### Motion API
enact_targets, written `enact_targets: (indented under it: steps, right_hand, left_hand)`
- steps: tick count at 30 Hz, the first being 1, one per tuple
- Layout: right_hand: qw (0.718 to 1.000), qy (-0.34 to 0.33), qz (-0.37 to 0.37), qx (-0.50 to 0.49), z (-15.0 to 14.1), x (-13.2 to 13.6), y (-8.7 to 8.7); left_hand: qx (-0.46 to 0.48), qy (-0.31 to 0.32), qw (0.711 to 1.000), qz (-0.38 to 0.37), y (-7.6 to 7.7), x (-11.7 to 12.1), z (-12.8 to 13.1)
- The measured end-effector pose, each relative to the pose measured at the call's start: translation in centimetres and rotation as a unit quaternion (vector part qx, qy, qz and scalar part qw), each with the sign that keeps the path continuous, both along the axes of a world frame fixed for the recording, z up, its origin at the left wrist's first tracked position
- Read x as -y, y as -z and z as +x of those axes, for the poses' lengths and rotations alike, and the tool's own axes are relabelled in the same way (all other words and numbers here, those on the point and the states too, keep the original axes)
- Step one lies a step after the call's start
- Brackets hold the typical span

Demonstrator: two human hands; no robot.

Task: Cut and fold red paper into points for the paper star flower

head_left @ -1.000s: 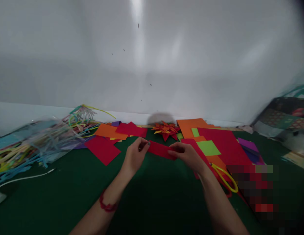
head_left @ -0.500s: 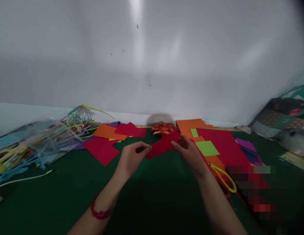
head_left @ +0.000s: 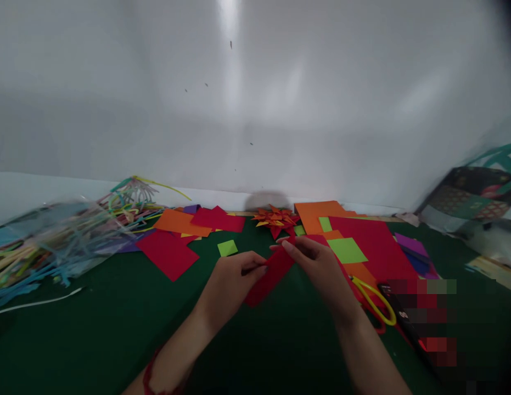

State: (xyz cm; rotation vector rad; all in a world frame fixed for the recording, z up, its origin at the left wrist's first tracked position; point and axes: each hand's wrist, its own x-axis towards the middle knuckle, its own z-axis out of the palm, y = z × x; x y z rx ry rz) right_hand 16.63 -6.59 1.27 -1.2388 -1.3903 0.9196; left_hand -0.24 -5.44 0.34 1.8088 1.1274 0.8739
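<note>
A folded strip of red paper [head_left: 270, 281] is held slantwise above the green table, its lower end toward me. My left hand [head_left: 234, 280] pinches its left long edge between thumb and fingers. Around the upper end, the thumb and fingers of my right hand [head_left: 313, 258] are closed. Just beyond the hands sits a red and orange folded-paper flower [head_left: 275, 218] with pointed petals. A small green paper square [head_left: 228, 248] lies left of the strip, close to my left hand.
Red paper sheets [head_left: 168, 255] and an orange sheet [head_left: 183, 222] lie left. At right are a large red sheet [head_left: 372, 247], a lime square [head_left: 348, 250], yellow-handled scissors [head_left: 374, 300] and a black phone-like object [head_left: 403, 315]. Bagged pipe cleaners [head_left: 69, 241] fill the far left.
The red paper has turned steeper and come lower, nearer to me. Both hands have moved closer together. The small green square behind them now shows.
</note>
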Motion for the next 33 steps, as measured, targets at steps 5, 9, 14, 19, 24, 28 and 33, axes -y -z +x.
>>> enact_targets:
  steps: [5, 9, 14, 19, 24, 28, 33]
  right_hand:
    - [0.999, 0.012, 0.010, -0.040, -0.4, 0.7, -0.6]
    - [0.999, 0.000, 0.012, -0.039, -0.6, 1.1, -1.0]
    - [0.999, -0.002, 0.010, -0.039, -0.8, 1.1, -1.0]
    - [0.999, 0.017, 0.016, -0.048, -0.8, 0.7, -0.5]
    - [0.999, 0.012, 0.010, -0.044, -0.7, 0.6, -0.4]
    - [0.999, -0.003, 0.005, -0.042, -0.7, 0.6, -0.3]
    - [0.999, -0.018, 0.000, -0.037, -0.7, 0.5, -0.2]
  left_hand:
    - [0.000, 0.031, 1.000, -0.007, -1.3, 0.9, -0.3]
    - [0.021, 0.017, 1.000, -0.007, -1.5, 1.0, 0.0]
    - [0.048, -0.010, 0.999, -0.019, -0.8, 0.9, 0.3]
    - [0.042, -0.021, 0.998, -0.041, -0.6, 0.8, 0.3]
    - [0.029, -0.021, 0.999, -0.040, -0.6, 0.9, 0.3]
    - [0.013, -0.025, 0.999, -0.030, -0.6, 0.9, 0.2]
    - [0.045, -0.031, 0.998, -0.040, -0.5, 0.7, 0.5]
